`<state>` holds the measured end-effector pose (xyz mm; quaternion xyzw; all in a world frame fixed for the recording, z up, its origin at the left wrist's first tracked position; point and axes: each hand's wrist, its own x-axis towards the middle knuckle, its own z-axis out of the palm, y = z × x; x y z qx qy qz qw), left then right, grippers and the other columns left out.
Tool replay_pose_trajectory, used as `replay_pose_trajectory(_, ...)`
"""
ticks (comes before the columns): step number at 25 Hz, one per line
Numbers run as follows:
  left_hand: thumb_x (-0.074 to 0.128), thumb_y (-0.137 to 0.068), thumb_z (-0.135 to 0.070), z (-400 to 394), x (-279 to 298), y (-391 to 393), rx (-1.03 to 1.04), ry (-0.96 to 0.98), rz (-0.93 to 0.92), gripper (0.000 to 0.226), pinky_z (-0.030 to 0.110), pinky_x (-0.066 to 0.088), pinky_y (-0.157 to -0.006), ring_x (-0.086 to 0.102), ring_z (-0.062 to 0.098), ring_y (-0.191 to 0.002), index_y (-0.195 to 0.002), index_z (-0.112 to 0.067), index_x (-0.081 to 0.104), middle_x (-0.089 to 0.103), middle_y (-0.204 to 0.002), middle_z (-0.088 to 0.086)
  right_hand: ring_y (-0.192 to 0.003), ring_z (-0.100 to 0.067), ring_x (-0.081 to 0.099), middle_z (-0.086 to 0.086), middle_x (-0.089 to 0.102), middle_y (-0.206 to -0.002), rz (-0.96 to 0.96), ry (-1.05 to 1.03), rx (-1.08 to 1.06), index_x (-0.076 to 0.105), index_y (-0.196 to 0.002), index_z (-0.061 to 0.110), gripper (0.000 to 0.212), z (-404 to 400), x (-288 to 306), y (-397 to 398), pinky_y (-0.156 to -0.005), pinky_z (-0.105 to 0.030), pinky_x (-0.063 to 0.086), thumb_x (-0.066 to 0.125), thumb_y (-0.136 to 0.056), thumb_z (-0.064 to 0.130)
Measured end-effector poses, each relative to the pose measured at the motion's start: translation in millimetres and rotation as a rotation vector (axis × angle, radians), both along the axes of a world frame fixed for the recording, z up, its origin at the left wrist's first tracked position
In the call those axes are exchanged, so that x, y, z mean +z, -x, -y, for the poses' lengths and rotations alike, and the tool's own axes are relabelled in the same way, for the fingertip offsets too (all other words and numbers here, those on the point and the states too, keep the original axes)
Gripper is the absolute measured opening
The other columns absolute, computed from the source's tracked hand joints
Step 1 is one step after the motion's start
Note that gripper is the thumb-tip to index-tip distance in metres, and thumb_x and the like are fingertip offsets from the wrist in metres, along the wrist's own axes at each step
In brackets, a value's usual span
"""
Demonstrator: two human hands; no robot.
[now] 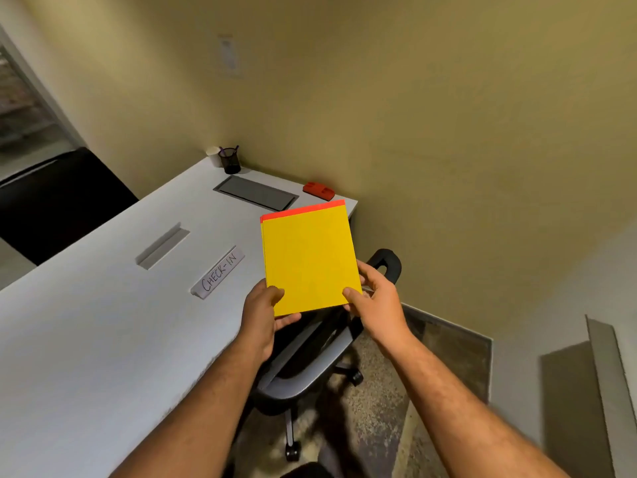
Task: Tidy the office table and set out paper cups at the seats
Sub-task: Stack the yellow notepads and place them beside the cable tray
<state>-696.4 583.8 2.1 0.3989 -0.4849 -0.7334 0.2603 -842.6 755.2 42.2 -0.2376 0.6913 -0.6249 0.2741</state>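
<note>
A stack of coloured folders, yellow on top with an orange-red edge showing at the far side, hangs in the air over the right edge of the white office table. My left hand grips its near left corner and my right hand grips its near right corner. A white paper cup stands at the far corner of the table, beside a black mesh pen holder.
A "CHECK-IN" name sign and a second sign lie on the table. A grey cable hatch and a red stapler sit near the far end. A grey office chair stands under the folders; a black chair is at left.
</note>
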Motion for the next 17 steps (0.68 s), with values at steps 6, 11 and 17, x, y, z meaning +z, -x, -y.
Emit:
replay_pose_trajectory(6, 0.049, -0.095, -0.008, 40, -34, 92, 0.046, -0.100, -0.024, 0.034, 0.037, 0.062, -0.067, 0.070, 0.023, -0.099, -0.120, -0.019, 0.069, 0.075, -0.106, 0.000, -0.079, -0.008, 0.064, 0.001, 0.073, -0.101, -0.097, -0.101, 0.095, 0.056, -0.151, 0.025, 0.060, 48, -21, 107, -0.075, -0.030, 0.063, 0.067, -0.099, -0.003)
replay_pose_trajectory(11, 0.050, -0.096, -0.008, 67, -44, 148, 0.106, -0.184, -0.029, 0.036, 0.038, 0.062, -0.067, 0.071, 0.030, -0.104, -0.126, -0.017, 0.068, 0.075, -0.118, 0.009, -0.087, -0.015, 0.073, 0.009, 0.075, -0.100, -0.133, -0.181, 0.177, 0.061, -0.146, 0.024, 0.055, 88, -20, 179, -0.079, -0.040, 0.066, 0.070, -0.097, -0.001)
replay_pose_trajectory(17, 0.049, -0.093, -0.009, 89, -60, 190, 0.285, -0.239, -0.013, 0.042, 0.038, 0.063, -0.069, 0.070, 0.035, -0.110, -0.129, -0.021, 0.068, 0.074, -0.122, 0.008, -0.091, -0.021, 0.072, -0.008, 0.075, -0.108, 0.170, -0.217, 0.288, 0.057, -0.144, 0.022, 0.053, 140, -34, 240, -0.072, -0.031, 0.062, 0.059, -0.101, -0.009)
